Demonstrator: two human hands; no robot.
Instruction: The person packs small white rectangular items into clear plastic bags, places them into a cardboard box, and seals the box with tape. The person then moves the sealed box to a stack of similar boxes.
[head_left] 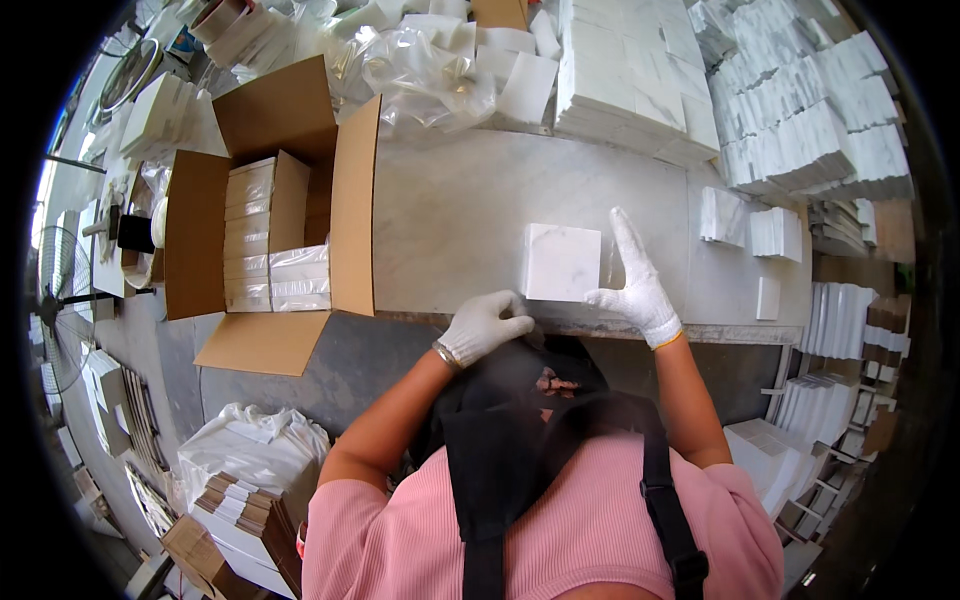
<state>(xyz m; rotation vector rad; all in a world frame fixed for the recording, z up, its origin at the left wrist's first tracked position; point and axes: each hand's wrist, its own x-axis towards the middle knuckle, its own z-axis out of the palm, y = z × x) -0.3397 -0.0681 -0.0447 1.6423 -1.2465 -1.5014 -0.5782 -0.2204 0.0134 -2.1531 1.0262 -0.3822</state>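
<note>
The room is a crowded stone workshop, with stacks of pale slabs and packs around its edges and a grey floor (360, 365) showing below the worktop (450, 220). The worktop is broad, smooth and grey, faintly mottled, with a seam toward its right side and a worn, darker front edge. Beyond its right end rise rows of grey-veined white tile stacks (820, 110). A large block of marble tiles (630, 70) fills the back of the worktop, beside a heap of clear plastic (420, 75) and white foam. To the left, an open cardboard carton (353, 205) spreads its flaps; wrapped packs (250, 215) fill part of it, leaving a gap at the right rear. A wire-caged fan (65, 300) stands at the far left. On the lower left, a white plastic sheet (245, 445) lies crumpled behind bundled flat cardboard (240, 505).

Both hands wear white knit gloves. The right hand (640, 295) is spread open, fingers extended, thumb at the near right corner of a square white tile block (563, 262); contact is unclear. The block sits near the worktop's front edge, between the carton and two small tile stacks (723, 217). The left hand (487, 325) is loosely curled at that edge, apart from the block; whether it grasps anything cannot be told. A narrow white piece (768, 298) is the smallest, near the right end.
</note>
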